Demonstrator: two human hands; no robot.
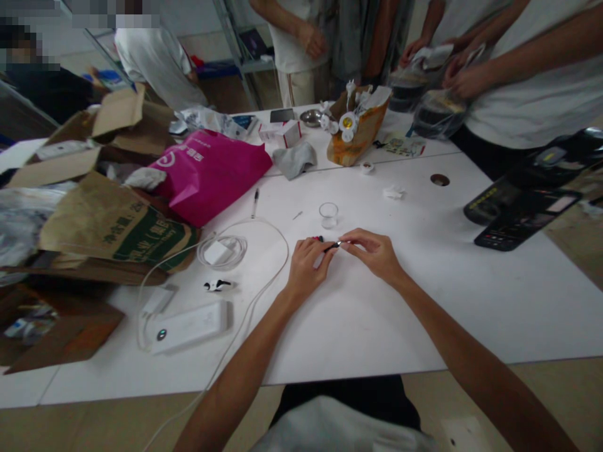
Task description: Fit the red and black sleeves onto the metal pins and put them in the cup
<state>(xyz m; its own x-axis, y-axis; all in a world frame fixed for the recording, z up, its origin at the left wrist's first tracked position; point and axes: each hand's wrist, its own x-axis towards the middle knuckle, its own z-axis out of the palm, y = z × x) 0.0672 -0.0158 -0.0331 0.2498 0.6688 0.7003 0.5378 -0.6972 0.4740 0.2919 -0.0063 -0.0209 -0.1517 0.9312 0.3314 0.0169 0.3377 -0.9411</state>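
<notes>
- Holding a small dark stick-like piece (332,245), you have both hands together in the middle of the white desk (424,301).
- Your left hand (306,263) has its fingers pinched shut on the end with a bit of red on it.
- Your right hand (372,251) has its fingers pinched on the other end, where a tiny shiny tip shows.
- That little piece sits just above the desk, between your two hands. It is too small to tell what it is.
- I think you are in the middle of the job, since both hands are busy on the piece and it is not set down yet.
- A small clear cup (328,214) waits just beyond your hands, not touched.
- A white cable (264,251) and a white box (191,326) lie to the left, well apart from your hands.
</notes>
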